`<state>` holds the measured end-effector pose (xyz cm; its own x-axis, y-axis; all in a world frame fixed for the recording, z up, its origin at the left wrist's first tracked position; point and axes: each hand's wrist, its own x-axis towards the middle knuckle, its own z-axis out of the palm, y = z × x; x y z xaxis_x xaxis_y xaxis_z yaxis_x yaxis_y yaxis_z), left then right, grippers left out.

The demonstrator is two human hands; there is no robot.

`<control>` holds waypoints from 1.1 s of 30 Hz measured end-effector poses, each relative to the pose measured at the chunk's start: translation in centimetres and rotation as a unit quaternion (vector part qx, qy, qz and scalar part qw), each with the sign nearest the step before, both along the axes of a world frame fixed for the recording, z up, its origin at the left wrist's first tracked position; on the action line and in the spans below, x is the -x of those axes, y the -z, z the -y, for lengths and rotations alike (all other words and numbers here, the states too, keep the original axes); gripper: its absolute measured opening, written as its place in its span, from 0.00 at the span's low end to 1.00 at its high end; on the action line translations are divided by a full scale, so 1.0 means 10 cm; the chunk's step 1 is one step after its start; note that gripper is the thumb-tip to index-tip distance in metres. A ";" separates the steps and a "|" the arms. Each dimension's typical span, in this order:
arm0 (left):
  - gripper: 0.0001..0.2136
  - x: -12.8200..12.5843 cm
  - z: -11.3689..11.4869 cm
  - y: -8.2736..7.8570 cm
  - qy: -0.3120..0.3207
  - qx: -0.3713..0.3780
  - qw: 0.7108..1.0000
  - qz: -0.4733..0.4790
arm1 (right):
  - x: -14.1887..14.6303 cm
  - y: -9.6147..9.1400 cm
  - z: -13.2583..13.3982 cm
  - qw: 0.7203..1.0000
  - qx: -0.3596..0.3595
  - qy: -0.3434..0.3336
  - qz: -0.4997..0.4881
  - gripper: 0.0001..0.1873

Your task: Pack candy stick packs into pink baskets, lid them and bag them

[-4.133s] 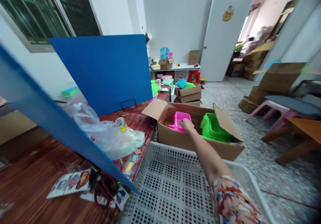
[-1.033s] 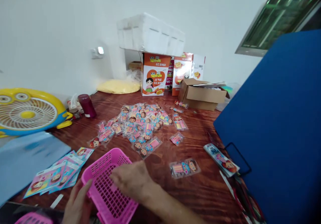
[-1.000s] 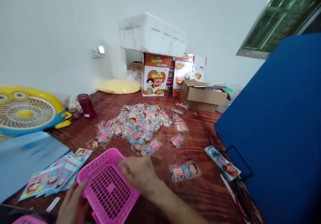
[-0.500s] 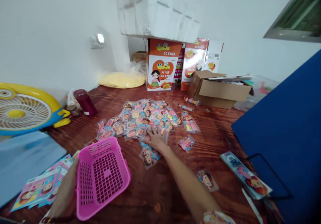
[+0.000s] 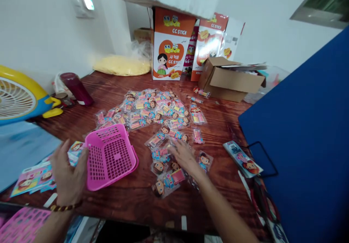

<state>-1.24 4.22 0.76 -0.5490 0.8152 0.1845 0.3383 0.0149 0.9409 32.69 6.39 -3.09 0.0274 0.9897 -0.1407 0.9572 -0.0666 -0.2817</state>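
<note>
My left hand (image 5: 69, 172) is open, fingers apart, beside the left wall of a pink plastic basket (image 5: 111, 185). Its thumb is close to the basket wall; I cannot tell whether they touch. The basket stands on the wooden table (image 5: 120, 210) with nothing in it. My right hand (image 5: 184, 156) lies with stretched fingers over small clear packets printed with cartoon dolls, such as one packet (image 5: 167, 183) just below it. Some packets are partly hidden under the hand. Beyond it spreads a larger pile of the same packets (image 5: 152, 108).
Printed cards (image 5: 36, 175) and a blue sheet (image 5: 21, 152) lie at the left, near a yellow fan (image 5: 21, 94) and a dark red bottle (image 5: 77, 88). Cartons (image 5: 170, 50) and an opened cardboard box (image 5: 229, 83) stand behind. A blue panel (image 5: 305, 134) bounds the right side.
My left hand has come off the basket, which now rests on the table. My right hand has moved nearer to me, and several packets now lie spread closer to the front. The view has tilted down.
</note>
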 end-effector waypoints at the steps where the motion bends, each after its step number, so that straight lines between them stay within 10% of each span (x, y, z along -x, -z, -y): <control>1: 0.28 -0.08 0.07 -0.03 0.013 -0.065 0.991 -0.112 | -0.12 -0.02 0.08 1.000 -0.018 0.016 0.005 0.29; 3: 0.22 -0.36 0.23 0.02 0.090 -0.204 0.942 -0.250 | -0.32 0.03 0.24 0.997 -0.036 0.058 0.031 0.28; 8: 0.15 -1.43 0.26 0.59 0.422 -0.166 0.850 -0.267 | -0.56 0.33 0.61 0.997 0.000 0.045 0.067 0.32; 15: 0.24 -1.83 -0.34 0.88 0.362 0.008 0.849 -0.385 | -0.81 0.20 0.75 0.994 -0.054 0.072 0.059 0.24; 20: 0.12 -1.82 -0.48 0.74 0.333 0.022 0.880 -0.337 | -0.78 0.18 0.52 0.988 -0.083 -0.131 0.014 0.23; 27: 0.15 -1.79 -0.80 0.53 0.277 0.001 0.955 -0.104 | -0.78 0.03 0.38 0.990 -0.050 -0.116 0.055 0.15; 33: 0.15 -1.92 -0.72 0.40 0.300 0.007 0.938 0.173 | -0.80 0.05 0.32 0.994 -0.038 -0.094 -0.029 0.12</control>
<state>17.93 11.46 -3.25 -0.0161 0.9977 0.0665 -0.0363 -0.0671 0.9971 40.65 3.18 -3.64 -0.1648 0.9844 -0.0616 0.9326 0.1352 -0.3346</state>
